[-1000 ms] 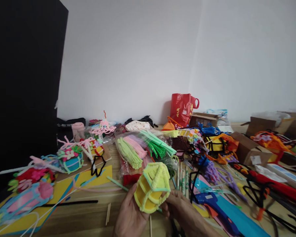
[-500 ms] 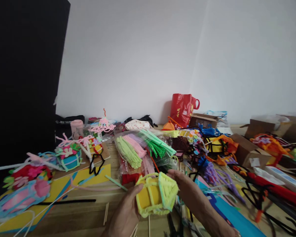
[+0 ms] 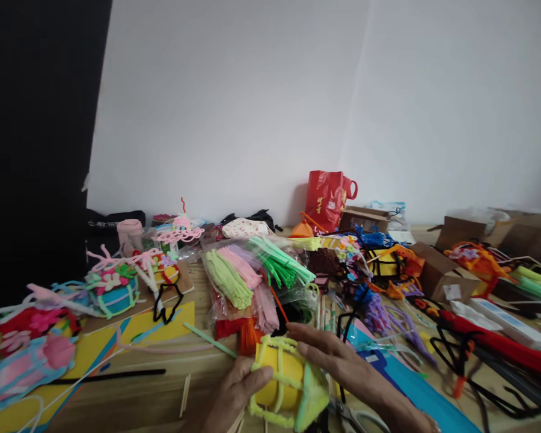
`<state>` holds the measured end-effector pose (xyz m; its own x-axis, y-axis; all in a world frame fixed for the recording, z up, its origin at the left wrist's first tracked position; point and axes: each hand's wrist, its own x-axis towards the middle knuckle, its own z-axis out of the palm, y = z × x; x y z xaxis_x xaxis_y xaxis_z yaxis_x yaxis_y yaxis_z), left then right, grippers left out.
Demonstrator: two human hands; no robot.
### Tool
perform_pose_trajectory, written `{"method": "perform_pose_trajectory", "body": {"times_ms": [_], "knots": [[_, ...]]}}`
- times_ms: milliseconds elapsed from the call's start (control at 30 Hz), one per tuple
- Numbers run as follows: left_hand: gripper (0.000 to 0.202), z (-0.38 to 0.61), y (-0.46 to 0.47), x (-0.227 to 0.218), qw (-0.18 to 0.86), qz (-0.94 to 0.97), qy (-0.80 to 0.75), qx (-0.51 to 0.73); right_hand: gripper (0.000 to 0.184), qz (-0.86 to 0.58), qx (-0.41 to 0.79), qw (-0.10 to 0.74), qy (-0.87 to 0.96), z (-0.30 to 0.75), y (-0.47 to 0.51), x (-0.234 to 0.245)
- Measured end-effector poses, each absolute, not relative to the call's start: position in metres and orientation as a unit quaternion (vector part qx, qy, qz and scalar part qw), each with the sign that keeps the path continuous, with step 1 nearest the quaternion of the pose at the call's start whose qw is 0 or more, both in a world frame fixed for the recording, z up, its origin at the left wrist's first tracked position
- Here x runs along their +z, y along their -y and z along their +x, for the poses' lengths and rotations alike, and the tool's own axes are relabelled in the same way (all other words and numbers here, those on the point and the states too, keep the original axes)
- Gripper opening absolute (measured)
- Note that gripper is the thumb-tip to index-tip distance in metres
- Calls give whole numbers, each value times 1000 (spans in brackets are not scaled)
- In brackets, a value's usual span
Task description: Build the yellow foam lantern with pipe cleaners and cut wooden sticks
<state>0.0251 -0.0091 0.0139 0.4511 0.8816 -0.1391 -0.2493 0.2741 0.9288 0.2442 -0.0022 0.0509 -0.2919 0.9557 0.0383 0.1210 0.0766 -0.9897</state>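
Observation:
A small yellow craft piece (image 3: 287, 376), a rounded body wrapped in fuzzy pale-yellow pipe cleaners, is near the bottom centre. Its right end has a dense pipe-cleaner panel with a mint-green edge. My left hand (image 3: 234, 391) grips it from the left, thumb across its front. Over its upper right side, my right hand (image 3: 342, 364) has its fingers stretched out and touching it; the thumb is hidden. Beyond it lie clear bags of pipe cleaners (image 3: 229, 279), with an orange bundle (image 3: 249, 337) near its top. Scissors (image 3: 358, 418) lie below my right hand, partly covered.
Pipe-cleaner crafts (image 3: 117, 294) cover the left side over yellow card (image 3: 180, 319). A red bag (image 3: 325, 198) stands against the wall. Cardboard boxes (image 3: 446, 270), purple pipe cleaners (image 3: 381, 316) and a blue sheet (image 3: 415, 385) are at right. Thin sticks (image 3: 184, 394) lie by my left hand.
The yellow piece has moved lower and tilted, its panelled end turning downward. My right hand's fingers have come over its top right. The view has shifted slightly right.

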Motion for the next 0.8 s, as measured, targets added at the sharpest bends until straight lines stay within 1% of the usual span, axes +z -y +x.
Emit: {"method": "perform_pose_trajectory", "body": {"times_ms": [133, 367, 500, 633, 700, 800], "knots": [[38, 19, 8, 20, 673, 550, -356, 344, 44, -444, 540, 364, 615, 243, 0, 51], [40, 17, 9, 22, 682, 588, -318, 295, 41, -359, 576, 350, 646, 241, -6, 42], [36, 12, 10, 22, 681, 611, -318, 249, 35, -354, 579, 334, 654, 243, -12, 31], [24, 0, 10, 14, 634, 627, -373, 257, 32, -357, 597, 325, 640, 242, -14, 24], [25, -4, 11, 11, 615, 640, -384, 255, 29, -368, 594, 331, 634, 242, -15, 22], [31, -4, 11, 8, 596, 656, -396, 239, 28, -379, 585, 336, 633, 241, -15, 19]]}}
